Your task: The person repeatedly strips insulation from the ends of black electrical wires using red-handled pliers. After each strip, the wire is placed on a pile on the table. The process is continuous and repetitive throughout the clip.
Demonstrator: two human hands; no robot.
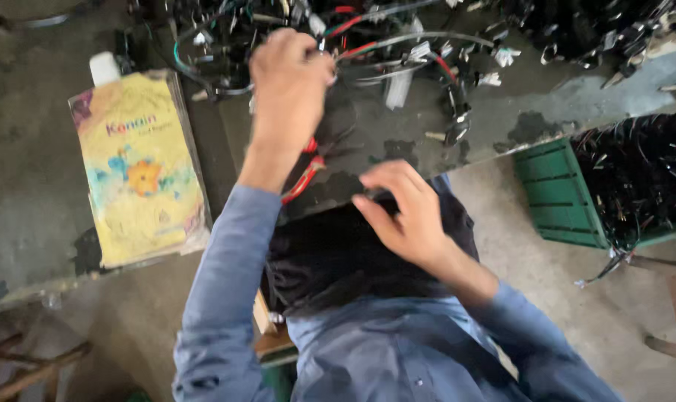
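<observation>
Both hands work at the bench [40,216] edge. My left hand [289,82] is closed on wires at the near side of the wire tangle [397,52], knuckles up, wrist bent; what exactly the fingers pinch is blurred, but a thin grey loop [427,39] runs out from them into the tangle. Red wires [305,177] hang down from under that wrist, toward me from the tangle, and end at the bench edge. My right hand [405,212] sits nearer to me than the tangle, at the bench edge, fingers curled with the fingertips pressing on something dark there; I cannot tell whether it grips anything or only rests on it. A dark cloth [338,257] lies in my lap below that hand.

The tangle itself covers the far part of the bench: black cables, white plugs [420,53], a few red and green strands. Left of the tangle, a yellow book [140,171] lies flat on the bench, with a white cap [104,68] just beyond its far corner. Right of the tangle, past the bench end, a green crate [557,193] stands on the floor, filled with more black wiring [643,171]. Further black bundles pile up at the far right of the tangle.
</observation>
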